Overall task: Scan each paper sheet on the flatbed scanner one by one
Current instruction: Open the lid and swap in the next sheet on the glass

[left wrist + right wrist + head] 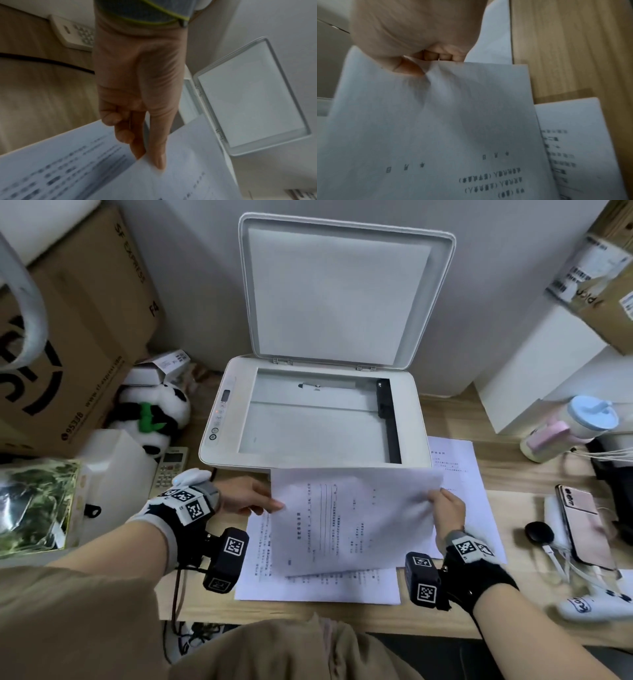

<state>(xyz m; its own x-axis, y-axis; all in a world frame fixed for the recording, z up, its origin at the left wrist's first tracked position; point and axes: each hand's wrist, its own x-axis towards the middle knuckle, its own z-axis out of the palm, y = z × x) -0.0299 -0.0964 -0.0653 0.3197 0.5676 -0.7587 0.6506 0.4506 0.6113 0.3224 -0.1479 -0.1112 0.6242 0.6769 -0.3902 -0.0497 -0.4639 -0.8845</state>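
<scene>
Each grip pinches one short edge of a single printed sheet [349,522]. The left hand [245,496] nips the sheet's 9 o'clock edge between thumb and fingers [158,155]; the right hand [448,513] nips the 3 o'clock edge, thumb [407,69] on top and curled fingers beneath, and the paper puckers at that pinch. The sheet hangs slack between the two hands, above the tabletop [513,508] and just in front of the flatbed scanner [315,412], whose front edge lies at 12 o'clock from the hands.

The scanner's lid [342,292] stands raised against the wall and the glass [308,422] is bare. More printed sheets [318,587] lie on the tabletop under the held sheet, and another [459,474] lies at 2 o'clock, partly under the scanner's corner.

Risks, as judged from this state:
- The pucker under the right thumb may set into a crease if the hands pull apart too hard, and it would show in the scan.
- The slack middle may drag on the scanner's front edge and fold under.
- Print shows on the upper face; laid without turning, the sheet would probably scan blank.
- A sheet placed askew to the glass frame would scan crooked.
- The raised lid could drop if knocked.
- A phone [582,529] and cables [561,559] lie at 3 o'clock, near the right elbow's path.
</scene>
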